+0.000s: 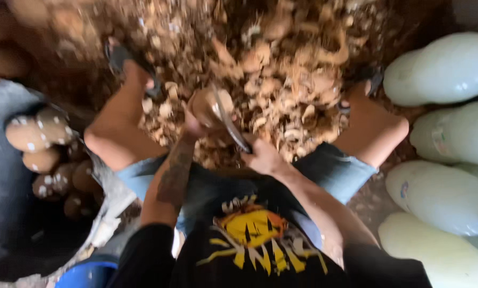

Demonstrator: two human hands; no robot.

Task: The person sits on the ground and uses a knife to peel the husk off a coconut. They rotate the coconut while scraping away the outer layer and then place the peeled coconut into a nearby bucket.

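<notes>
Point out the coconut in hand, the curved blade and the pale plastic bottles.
coconut [206,105], head view, its rounded brown top
curved blade [229,125], head view, mid-blade
pale plastic bottles [444,69], head view, side of the top one

Dirt floor [388,200], brown husk scraps [281,64] heaped across it, pale plastic bottles [447,192] lying at right

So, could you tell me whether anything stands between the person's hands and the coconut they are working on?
Nothing visible does. The left hand already cups the brown coconut directly, and the right hand grips the handle of a curved blade that lies against the coconut. The heap of husk scraps sits beyond it, not in between.
</notes>
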